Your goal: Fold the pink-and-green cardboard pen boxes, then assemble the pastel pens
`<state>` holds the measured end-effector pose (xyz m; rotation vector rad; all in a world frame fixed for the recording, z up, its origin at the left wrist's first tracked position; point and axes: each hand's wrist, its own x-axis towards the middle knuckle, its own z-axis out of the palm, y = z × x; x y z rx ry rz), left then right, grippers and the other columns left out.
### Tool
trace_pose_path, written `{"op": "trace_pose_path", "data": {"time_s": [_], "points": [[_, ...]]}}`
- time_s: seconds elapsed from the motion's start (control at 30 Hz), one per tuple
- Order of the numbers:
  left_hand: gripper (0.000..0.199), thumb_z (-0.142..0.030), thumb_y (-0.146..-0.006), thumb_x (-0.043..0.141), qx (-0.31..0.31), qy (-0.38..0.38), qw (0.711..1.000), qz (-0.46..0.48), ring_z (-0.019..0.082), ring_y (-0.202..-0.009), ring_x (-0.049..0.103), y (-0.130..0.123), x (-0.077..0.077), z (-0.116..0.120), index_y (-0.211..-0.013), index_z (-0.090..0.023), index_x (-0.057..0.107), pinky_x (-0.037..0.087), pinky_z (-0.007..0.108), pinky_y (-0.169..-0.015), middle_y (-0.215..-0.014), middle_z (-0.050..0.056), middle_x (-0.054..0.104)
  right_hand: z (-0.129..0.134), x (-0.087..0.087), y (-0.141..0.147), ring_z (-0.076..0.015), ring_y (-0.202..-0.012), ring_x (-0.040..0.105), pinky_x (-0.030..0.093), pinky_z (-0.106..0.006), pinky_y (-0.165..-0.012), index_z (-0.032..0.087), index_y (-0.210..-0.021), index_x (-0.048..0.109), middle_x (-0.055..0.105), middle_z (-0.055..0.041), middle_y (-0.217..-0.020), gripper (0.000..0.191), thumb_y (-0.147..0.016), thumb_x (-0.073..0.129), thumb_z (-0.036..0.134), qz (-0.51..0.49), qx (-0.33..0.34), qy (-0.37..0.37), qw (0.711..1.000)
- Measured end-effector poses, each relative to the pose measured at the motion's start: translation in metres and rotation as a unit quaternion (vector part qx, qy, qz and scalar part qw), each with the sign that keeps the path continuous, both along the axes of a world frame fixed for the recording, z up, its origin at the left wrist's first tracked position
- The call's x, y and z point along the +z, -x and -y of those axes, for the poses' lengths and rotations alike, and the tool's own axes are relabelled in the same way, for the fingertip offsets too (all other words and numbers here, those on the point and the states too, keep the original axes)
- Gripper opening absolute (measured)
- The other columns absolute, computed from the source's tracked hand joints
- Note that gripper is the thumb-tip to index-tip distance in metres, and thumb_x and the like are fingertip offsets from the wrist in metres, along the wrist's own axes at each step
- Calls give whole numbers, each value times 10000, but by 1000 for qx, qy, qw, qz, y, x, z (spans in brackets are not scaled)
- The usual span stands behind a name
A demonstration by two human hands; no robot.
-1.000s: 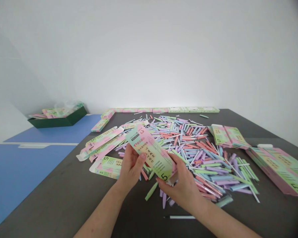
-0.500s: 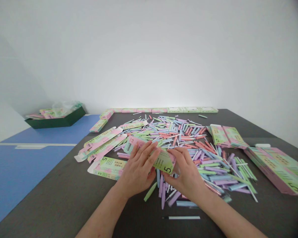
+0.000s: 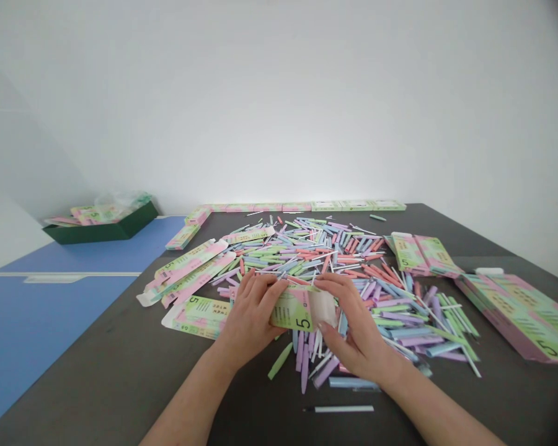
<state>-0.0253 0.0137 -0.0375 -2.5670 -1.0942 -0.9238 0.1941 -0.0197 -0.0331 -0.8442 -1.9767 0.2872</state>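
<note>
A green and pink cardboard box (image 3: 292, 311) printed with a large 5 is held above the front of the pile. My left hand (image 3: 250, 322) wraps around its left part, hiding that end. A white flap (image 3: 323, 308) sticks out at the box's right end. There my right hand (image 3: 359, 325) has its fingers over the top and its thumb against the flap's lower edge. Beneath and behind lie many pastel pens and pen parts (image 3: 402, 319). On the bare tabletop in front rests a white pen refill (image 3: 344, 409) with a dark tip.
Flattened or open boxes (image 3: 198, 316) lie on the left of the dark table (image 3: 97, 378). Stacked boxes (image 3: 525, 316) stand on the right, and a row of boxes (image 3: 295, 207) lines the back. A dark green tray (image 3: 97, 232) with packaging sits on a blue surface at left.
The box has turned more level, and its white flap now shows at the right end. My left fingers have curled around the box; my right hand has moved slightly right to the flap.
</note>
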Motion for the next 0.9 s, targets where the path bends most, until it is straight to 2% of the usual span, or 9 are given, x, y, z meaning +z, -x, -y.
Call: {"op": "trace_pose_path", "data": {"time_s": [0.17,0.3,0.63,0.9], "points": [[712,-307,-698,768,-12,0,1000,-7,315,-1131,502,1,0,0,-1302,-179,412,358,544,-1058,-1160,139,541,1,-5,-3,-235,-1200,477,423,-420,-1019,228,-1370,364,501,-108,-1292,580,-826,433,40,-20,28,22,999],[680,-383,-732,750,-6,0,1000,1,316,-1121,492,2,0,0,-1288,-170,421,368,537,-1037,-1158,140,534,1,-9,0,-230,-1149,521,453,-403,-972,237,-1357,371,525,-106,-1263,569,-830,438,34,-29,19,30,999],[654,-345,-746,737,-34,4,999,-14,307,-1107,506,-5,-2,4,-1277,-155,405,387,484,-988,-1183,154,557,-3,-18,7,-185,-895,611,505,-305,-769,249,-1165,468,600,-49,-1016,354,-852,536,98,-52,-42,24,997],[654,-346,-747,727,-28,11,999,-14,310,-1073,533,-5,-4,3,-1285,-163,402,404,469,-947,-1166,146,578,-4,-10,6,-185,-856,565,487,-313,-734,233,-1133,477,566,-57,-970,277,-892,487,96,-14,-8,8,1000]]}}
